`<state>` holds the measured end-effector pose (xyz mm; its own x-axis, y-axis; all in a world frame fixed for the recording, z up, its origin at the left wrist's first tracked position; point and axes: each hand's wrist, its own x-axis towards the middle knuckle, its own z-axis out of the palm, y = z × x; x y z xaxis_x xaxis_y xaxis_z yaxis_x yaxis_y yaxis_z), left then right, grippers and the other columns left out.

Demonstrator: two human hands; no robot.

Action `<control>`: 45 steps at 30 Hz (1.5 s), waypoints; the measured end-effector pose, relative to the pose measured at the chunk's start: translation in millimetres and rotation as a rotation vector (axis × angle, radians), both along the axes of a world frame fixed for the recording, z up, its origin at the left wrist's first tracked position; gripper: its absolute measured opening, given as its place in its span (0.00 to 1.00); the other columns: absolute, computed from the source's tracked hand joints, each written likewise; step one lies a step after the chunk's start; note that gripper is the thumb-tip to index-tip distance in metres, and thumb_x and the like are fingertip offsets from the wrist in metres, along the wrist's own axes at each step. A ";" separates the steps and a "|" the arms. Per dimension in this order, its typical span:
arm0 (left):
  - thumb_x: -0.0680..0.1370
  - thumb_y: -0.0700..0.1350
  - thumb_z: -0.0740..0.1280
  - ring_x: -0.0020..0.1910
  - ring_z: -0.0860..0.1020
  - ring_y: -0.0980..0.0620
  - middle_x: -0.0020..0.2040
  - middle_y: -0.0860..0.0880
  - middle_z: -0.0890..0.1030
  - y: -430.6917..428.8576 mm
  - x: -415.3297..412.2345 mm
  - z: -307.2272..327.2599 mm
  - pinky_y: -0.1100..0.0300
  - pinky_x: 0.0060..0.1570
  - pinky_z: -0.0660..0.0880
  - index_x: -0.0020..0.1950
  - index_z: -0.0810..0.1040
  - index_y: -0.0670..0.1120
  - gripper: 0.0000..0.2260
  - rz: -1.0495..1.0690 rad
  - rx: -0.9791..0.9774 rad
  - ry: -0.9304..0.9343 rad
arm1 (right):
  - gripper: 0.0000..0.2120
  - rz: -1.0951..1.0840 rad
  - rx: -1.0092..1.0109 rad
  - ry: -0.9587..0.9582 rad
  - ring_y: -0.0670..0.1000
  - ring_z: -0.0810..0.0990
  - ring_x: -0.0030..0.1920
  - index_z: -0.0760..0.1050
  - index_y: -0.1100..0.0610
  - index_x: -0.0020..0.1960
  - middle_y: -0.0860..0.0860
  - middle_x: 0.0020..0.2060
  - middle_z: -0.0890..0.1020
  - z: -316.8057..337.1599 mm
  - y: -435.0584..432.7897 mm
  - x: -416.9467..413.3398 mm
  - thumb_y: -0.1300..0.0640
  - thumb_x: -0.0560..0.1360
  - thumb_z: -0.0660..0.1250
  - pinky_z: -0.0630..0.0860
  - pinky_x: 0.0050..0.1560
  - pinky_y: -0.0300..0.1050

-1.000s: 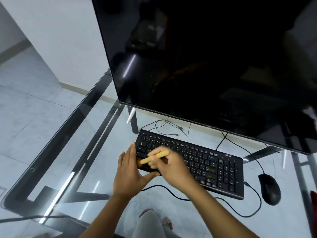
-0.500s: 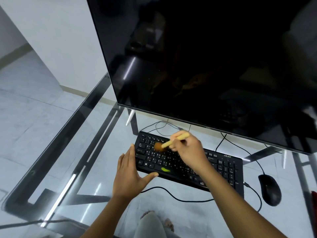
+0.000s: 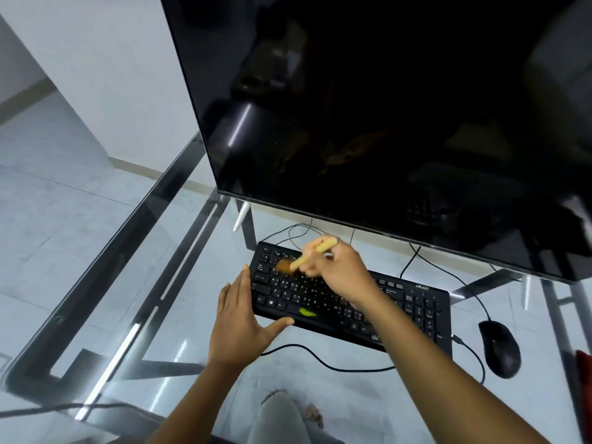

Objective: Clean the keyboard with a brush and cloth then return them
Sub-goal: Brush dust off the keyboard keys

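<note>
A black keyboard lies on the glass desk below the monitor. My right hand holds a small brush with a pale wooden handle; its brown bristles touch the keys near the keyboard's far left corner. My left hand lies flat and open against the keyboard's left end, thumb along the front edge. A small green mark shows on the space bar. At the right edge a sliver of something red is visible; whether it is the cloth I cannot tell.
A large dark monitor stands right behind the keyboard. A black mouse sits to the keyboard's right, its cable looping in front. Cables run behind the keyboard. The desk's metal frame and the tiled floor show through the glass.
My right hand has carried the brush from the keyboard's near left corner up to its far left rows. The left hand has stayed at the left end.
</note>
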<state>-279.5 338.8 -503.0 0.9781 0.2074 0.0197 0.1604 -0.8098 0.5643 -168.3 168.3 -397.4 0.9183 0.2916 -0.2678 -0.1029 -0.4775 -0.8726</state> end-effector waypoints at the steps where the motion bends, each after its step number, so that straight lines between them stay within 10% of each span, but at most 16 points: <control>1: 0.66 0.75 0.64 0.74 0.60 0.43 0.75 0.46 0.63 1.1 -0.5 0.5 0.44 0.72 0.62 0.79 0.48 0.46 0.53 0.001 0.001 -0.001 | 0.04 0.060 -0.024 0.060 0.44 0.83 0.38 0.77 0.54 0.49 0.45 0.38 0.84 0.7 -6.5 -6.5 0.56 0.79 0.64 0.77 0.40 0.34; 4: 0.66 0.76 0.64 0.74 0.60 0.43 0.76 0.46 0.63 0.3 -0.3 1.4 0.43 0.71 0.64 0.79 0.49 0.46 0.53 -0.004 0.008 0.004 | 0.04 -0.105 -0.131 -0.152 0.44 0.74 0.28 0.79 0.50 0.47 0.37 0.31 0.81 -3.7 -26.1 -19.5 0.55 0.78 0.65 0.70 0.30 0.33; 9: 0.65 0.76 0.64 0.72 0.62 0.42 0.75 0.46 0.64 1.6 -0.2 0.2 0.42 0.68 0.68 0.79 0.49 0.46 0.53 0.001 0.003 0.025 | 0.06 0.074 -0.016 0.048 0.49 0.84 0.41 0.80 0.46 0.46 0.47 0.39 0.85 -9.1 -26.1 -46.6 0.56 0.77 0.67 0.81 0.49 0.50; 13: 0.66 0.75 0.64 0.73 0.61 0.43 0.75 0.46 0.64 -0.3 -0.5 2.7 0.42 0.70 0.65 0.78 0.49 0.46 0.53 -0.001 -0.011 0.012 | 0.11 -0.194 -0.065 -0.289 0.45 0.81 0.40 0.77 0.40 0.43 0.43 0.40 0.82 -17.7 -40.6 -47.0 0.57 0.77 0.67 0.78 0.43 0.44; 19: 0.66 0.75 0.63 0.73 0.59 0.45 0.75 0.45 0.64 -1.1 -1.2 5.2 0.43 0.73 0.60 0.78 0.52 0.43 0.52 -0.012 0.002 -0.029 | 0.10 -0.285 -0.110 -0.311 0.39 0.79 0.43 0.80 0.44 0.45 0.43 0.44 0.82 -12.6 -61.0 -37.7 0.59 0.77 0.66 0.76 0.45 0.37; 23: 0.66 0.75 0.63 0.73 0.60 0.44 0.75 0.44 0.64 -1.6 -1.0 6.1 0.42 0.72 0.62 0.78 0.53 0.43 0.52 -0.008 0.003 -0.027 | 0.07 -0.163 0.033 -0.002 0.49 0.83 0.43 0.79 0.48 0.46 0.43 0.38 0.85 -3.8 -64.9 -37.5 0.58 0.79 0.64 0.78 0.41 0.35; 27: 0.66 0.75 0.63 0.73 0.59 0.45 0.75 0.44 0.64 -2.1 -1.4 7.7 0.42 0.72 0.61 0.78 0.53 0.43 0.52 -0.013 0.016 -0.012 | 0.09 -0.345 -0.082 -0.221 0.49 0.80 0.36 0.78 0.46 0.44 0.45 0.37 0.83 -4.3 -78.1 -34.3 0.59 0.78 0.65 0.74 0.37 0.38; 30: 0.66 0.75 0.62 0.73 0.59 0.45 0.75 0.44 0.64 -2.3 -1.8 6.8 0.42 0.72 0.61 0.78 0.52 0.43 0.52 -0.017 0.018 -0.012 | 0.05 -0.213 0.093 0.083 0.51 0.84 0.45 0.79 0.54 0.48 0.51 0.41 0.85 -2.8 -79.8 -38.6 0.59 0.79 0.65 0.81 0.50 0.47; 35: 0.66 0.76 0.61 0.74 0.59 0.43 0.76 0.44 0.62 -2.7 -2.1 5.9 0.44 0.73 0.59 0.78 0.51 0.44 0.52 -0.015 0.017 0.013 | 0.05 -0.302 -0.105 -0.185 0.52 0.83 0.40 0.77 0.48 0.45 0.49 0.38 0.84 -9.0 -91.8 -44.8 0.56 0.78 0.66 0.79 0.42 0.45; 45: 0.67 0.76 0.58 0.79 0.48 0.50 0.79 0.45 0.54 -13.8 8.1 9.2 0.43 0.75 0.42 0.78 0.49 0.43 0.52 0.015 0.048 -0.021 | 0.03 -0.208 0.059 0.050 0.53 0.85 0.43 0.78 0.52 0.47 0.52 0.39 0.85 -5.2 -115.6 -56.5 0.58 0.78 0.66 0.82 0.47 0.47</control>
<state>-271.4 325.0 -493.7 0.9741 0.2202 0.0506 0.1610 -0.8337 0.5282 -224.9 52.7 -402.6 0.9464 0.1139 -0.3023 -0.2374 -0.3894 -0.8899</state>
